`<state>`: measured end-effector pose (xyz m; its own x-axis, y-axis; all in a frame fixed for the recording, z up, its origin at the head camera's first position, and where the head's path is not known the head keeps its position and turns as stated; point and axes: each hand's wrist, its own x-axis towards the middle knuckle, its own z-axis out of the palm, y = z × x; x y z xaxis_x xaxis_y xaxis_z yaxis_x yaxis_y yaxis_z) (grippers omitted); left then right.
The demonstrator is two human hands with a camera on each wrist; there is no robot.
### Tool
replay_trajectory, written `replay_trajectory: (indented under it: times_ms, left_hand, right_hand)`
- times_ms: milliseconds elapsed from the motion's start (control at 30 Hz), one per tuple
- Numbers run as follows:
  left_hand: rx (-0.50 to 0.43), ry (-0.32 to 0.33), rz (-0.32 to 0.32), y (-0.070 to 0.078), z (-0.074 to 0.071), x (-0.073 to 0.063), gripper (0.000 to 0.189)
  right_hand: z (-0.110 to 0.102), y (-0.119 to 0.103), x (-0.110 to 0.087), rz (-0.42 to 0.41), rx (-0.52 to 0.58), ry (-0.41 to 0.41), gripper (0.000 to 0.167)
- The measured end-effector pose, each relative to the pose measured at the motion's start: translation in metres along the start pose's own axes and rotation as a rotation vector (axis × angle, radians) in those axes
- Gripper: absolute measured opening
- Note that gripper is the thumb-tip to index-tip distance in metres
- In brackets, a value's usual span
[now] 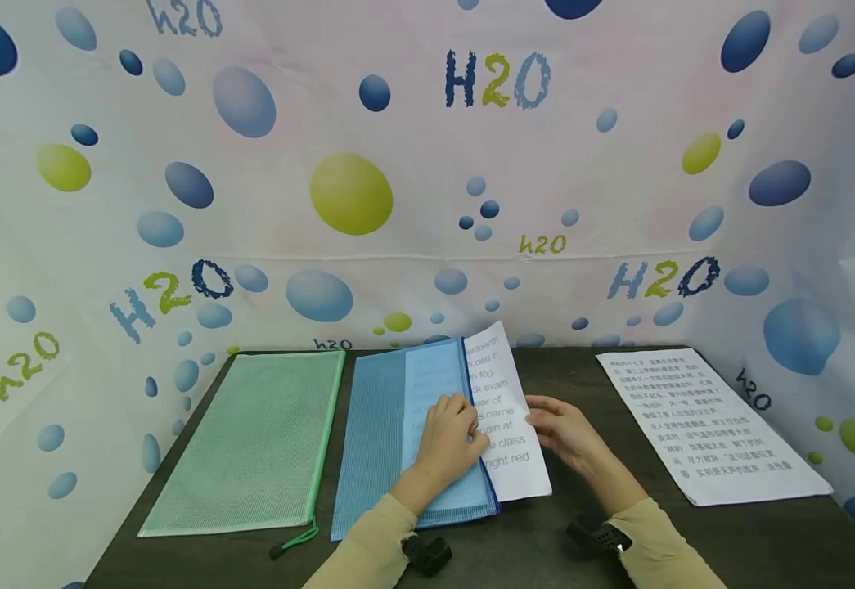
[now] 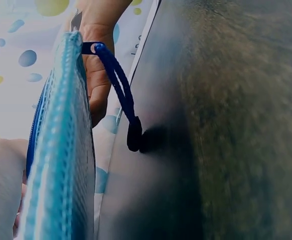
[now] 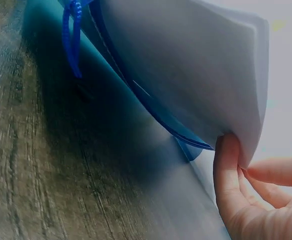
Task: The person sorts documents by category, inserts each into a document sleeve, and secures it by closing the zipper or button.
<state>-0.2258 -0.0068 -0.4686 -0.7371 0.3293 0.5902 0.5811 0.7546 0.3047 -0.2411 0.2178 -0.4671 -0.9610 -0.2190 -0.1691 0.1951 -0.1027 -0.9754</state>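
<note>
A blue mesh zip pouch (image 1: 371, 433) lies mid-table, its zipper side (image 3: 135, 95) open on the right. Printed sheets (image 1: 519, 466) are partly inside, their right part sticking out past the zipper. My left hand (image 1: 445, 442) grips the pouch by its open edge with curled fingers; some fingertips are hidden. With thumb and fingers, my right hand (image 1: 570, 438) pinches the sheets' right edge. The right wrist view shows that pinch at the paper (image 3: 201, 65) from close by. A blue zipper cord (image 2: 118, 80) hangs from the pouch's near end in the left wrist view.
To the left lies a green mesh zip pouch (image 1: 250, 450) with a green pull cord (image 1: 300, 537). Another stack of printed sheets (image 1: 714, 433) is on the right of the dark table (image 1: 515, 548). A patterned cloth (image 1: 427, 123) hangs behind.
</note>
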Motion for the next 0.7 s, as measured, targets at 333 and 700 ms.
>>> replay_trajectory:
  times_ms: [333,700]
  left_hand:
    - [0.011,0.033,0.081,0.001,0.004,-0.001,0.027]
    - [0.011,0.051,0.08,0.002,0.003,-0.002,0.022]
  right_hand:
    - [0.019,0.005,0.001,-0.018,-0.067,-0.013,0.055]
    - [0.034,0.006,0.003,-0.06,-0.159,0.016,0.05]
